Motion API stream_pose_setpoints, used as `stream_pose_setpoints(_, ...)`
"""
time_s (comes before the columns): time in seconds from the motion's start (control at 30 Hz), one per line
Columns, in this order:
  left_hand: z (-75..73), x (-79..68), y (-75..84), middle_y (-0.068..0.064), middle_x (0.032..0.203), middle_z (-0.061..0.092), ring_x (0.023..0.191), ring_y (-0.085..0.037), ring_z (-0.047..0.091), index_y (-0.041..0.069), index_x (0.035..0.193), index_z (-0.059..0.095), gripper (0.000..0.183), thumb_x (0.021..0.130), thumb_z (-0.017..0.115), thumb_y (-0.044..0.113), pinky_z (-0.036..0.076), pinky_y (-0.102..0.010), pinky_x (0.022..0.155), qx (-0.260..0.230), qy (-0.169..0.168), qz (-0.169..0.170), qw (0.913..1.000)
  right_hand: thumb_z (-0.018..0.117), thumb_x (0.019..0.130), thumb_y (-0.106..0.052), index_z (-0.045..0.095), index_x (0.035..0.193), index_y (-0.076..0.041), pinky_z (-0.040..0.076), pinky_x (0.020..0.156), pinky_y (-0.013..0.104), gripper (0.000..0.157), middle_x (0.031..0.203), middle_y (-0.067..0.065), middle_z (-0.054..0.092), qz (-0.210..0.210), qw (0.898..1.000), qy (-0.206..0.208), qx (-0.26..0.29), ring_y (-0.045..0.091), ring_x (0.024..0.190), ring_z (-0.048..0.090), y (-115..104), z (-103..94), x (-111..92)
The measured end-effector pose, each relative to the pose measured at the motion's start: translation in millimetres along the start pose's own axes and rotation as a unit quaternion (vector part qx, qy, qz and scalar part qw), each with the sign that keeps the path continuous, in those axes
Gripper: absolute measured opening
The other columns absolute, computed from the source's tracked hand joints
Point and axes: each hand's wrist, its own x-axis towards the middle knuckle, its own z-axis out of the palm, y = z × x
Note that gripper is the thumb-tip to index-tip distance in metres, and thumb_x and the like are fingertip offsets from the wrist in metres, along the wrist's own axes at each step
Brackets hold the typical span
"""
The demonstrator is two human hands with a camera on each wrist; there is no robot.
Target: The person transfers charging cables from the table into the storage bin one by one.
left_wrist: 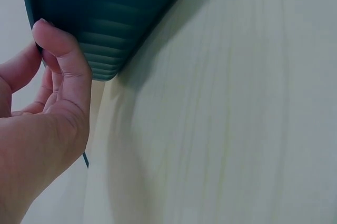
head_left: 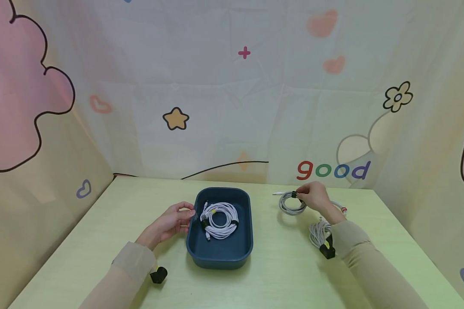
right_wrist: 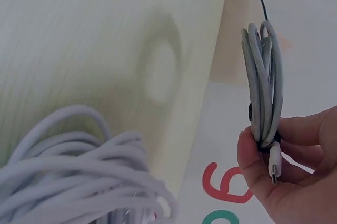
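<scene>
My right hand pinches a small coiled grey-white cable near its black strap and holds it above the table. In the right wrist view, the cable hangs in narrow loops, with its USB-C plug beside my fingers. On the left, my left hand grips the rim of a dark blue bin between thumb and finger; the left wrist view shows the bin's ribbed side. Inside the bin lies a coiled white cable with black ties and a yellow tag.
Another bundled cable lies on the table beneath my right wrist, partly hidden; it fills the lower left of the right wrist view. A red-marked cable piece shows behind that wrist. A printed curtain stands behind the table.
</scene>
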Motion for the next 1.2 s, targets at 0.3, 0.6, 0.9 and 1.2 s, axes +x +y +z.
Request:
stream_pose_setpoints(0.3,1.9,0.7,-1.4,0.004,0.075,0.06,0.063,-0.008,0.06,0.005,0.117,0.04,0.022,0.099,0.051,0.012,0.051,-0.022,0.058,0.003,0.001,-0.001,1.0,0.063,0.09,-0.004,0.068,0.105,0.009,0.05,0.065,0.024,0.021,0.098,0.024,0.07,0.006,0.999,-0.023,0.038,0.021,0.08,0.065,-14,2.4,-3)
stream_pose_setpoints(0.6,2.7,1.0,-0.5,0.004,0.076,0.06,0.061,-0.008,0.059,0.008,0.114,0.043,0.018,0.099,0.052,0.012,0.051,-0.022,0.058,0.002,0.008,-0.004,1.0,0.063,0.09,-0.007,0.068,0.107,0.006,0.048,0.064,0.023,0.022,0.099,0.021,0.07,0.009,0.997,-0.047,0.061,0.019,0.078,0.061,-27,5.7,-6)
stream_pose_setpoints(0.9,1.6,2.5,-0.8,0.003,0.077,0.06,0.062,-0.009,0.059,0.007,0.116,0.042,0.021,0.099,0.053,0.013,0.051,-0.022,0.058,0.002,0.013,-0.008,0.9999,0.064,0.09,-0.007,0.068,0.11,0.005,0.051,0.068,0.025,0.023,0.101,0.02,0.07,0.0,0.993,-0.074,0.089,0.015,0.076,0.061,-41,13.1,-6)
stream_pose_setpoints(1.2,1.4,2.7,-0.4,0.003,0.078,0.06,0.064,-0.01,0.059,0.007,0.117,0.042,0.021,0.099,0.052,0.013,0.051,-0.022,0.058,0.01,0.017,-0.01,0.9998,0.064,0.091,-0.007,0.069,0.109,0.004,0.053,0.068,0.025,0.022,0.099,0.019,0.071,-0.022,0.991,-0.086,0.099,0.014,0.075,0.061,-60,22.5,-8)
